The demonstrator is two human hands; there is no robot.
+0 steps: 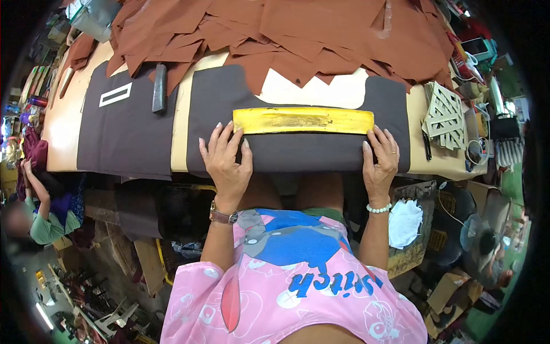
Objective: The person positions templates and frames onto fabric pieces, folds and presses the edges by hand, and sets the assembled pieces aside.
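A long yellow strip [303,120] with a dark worn patch along its middle lies across a dark grey fabric piece [298,152]. The fingertips of my left hand [225,163] touch the strip's lower left corner, with the fingers stretched and apart. At its lower right corner, my right hand [380,157] has its fingertips on the edge, the fingers likewise spread. Neither hand is wrapped round the strip. The fabric has a curved cut-out at the top, where pale tabletop [312,90] shows.
Brown fabric pieces [321,28] are heaped along the back. To the left lie another dark fabric piece [123,137], a white rectangular frame [116,95] and a dark bar [160,89]. Slatted templates [445,117] are stacked on the right. Another person [54,212] is at far left.
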